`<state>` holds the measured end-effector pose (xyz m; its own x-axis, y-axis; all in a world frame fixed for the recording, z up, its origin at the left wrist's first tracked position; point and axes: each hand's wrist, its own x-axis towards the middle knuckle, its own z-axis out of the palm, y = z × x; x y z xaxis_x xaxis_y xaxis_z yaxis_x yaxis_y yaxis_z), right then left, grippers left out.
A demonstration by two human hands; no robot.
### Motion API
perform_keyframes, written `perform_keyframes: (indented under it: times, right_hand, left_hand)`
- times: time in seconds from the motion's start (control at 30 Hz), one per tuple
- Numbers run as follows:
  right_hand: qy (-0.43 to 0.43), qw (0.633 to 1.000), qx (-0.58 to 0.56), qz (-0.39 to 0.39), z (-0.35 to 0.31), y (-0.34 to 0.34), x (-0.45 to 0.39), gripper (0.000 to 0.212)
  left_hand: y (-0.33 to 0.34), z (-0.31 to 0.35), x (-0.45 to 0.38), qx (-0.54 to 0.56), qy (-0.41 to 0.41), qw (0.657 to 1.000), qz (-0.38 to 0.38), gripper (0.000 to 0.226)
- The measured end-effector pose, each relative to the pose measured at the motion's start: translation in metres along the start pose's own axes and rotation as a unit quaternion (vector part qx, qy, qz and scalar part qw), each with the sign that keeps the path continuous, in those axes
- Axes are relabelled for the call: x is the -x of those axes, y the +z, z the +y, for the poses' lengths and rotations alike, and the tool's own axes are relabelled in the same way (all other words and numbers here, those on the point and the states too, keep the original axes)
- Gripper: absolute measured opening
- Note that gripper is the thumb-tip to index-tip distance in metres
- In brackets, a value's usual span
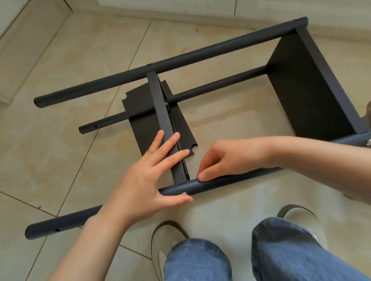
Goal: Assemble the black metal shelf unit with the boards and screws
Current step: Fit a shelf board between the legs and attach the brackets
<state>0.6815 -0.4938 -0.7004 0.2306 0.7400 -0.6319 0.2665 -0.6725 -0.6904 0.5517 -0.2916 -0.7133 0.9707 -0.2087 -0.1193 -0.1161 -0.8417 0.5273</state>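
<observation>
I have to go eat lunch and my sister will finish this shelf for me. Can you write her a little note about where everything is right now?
Left hand: fingers straight, pressing the middle board's edge, thumb under the near pole.
Right hand: fingers curled, fingertips on the near pole beside that board.
The frame lies on its side on the tiled floor. The end board sits between the poles at the right, with a screw at its near corner.
Done: end board on; a screw head shows at the middle board's near pole joint.
Left: whether the middle board is tight cannot be seen; the poles' left ends have open holes.
</observation>
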Motion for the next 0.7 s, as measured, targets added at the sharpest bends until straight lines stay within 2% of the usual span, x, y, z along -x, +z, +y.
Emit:
perform_keyframes:
  times: [0.13,0.23,0.37,0.5,0.6,0.67,0.7]
  right_hand:
    - [-0.004,0.997,0.059,0.04,-0.005,0.01,0.013,0.028]
    - [0.008,0.99,0.108,0.086,-0.006,0.02,0.023,0.027]
    - [0.023,0.981,0.149,0.124,-0.005,0.035,0.034,0.021]
    - [0.033,0.978,0.154,0.136,-0.008,0.04,0.039,0.02]
    - [0.039,0.978,0.153,0.138,-0.011,0.04,0.04,0.022]
    - [0.045,0.975,0.161,0.146,-0.012,0.043,0.041,0.022]
    - [0.05,0.972,0.169,0.155,-0.013,0.045,0.041,0.022]
  left_hand:
    - [-0.004,0.011,0.007,-0.059,-0.027,0.998,-0.007,0.09]
    - [0.0,0.026,0.02,-0.095,-0.071,0.993,0.024,0.085]
    - [0.008,0.04,0.042,-0.076,-0.131,0.985,0.079,0.069]
    - [0.007,0.056,0.065,-0.04,-0.163,0.968,0.187,0.035]
    - [0.011,0.07,0.079,0.045,-0.211,0.932,0.293,0.016]
    - [0.015,0.078,0.084,0.178,-0.302,0.877,0.328,0.011]
    - [0.019,0.078,0.085,0.254,-0.353,0.844,0.315,0.011]
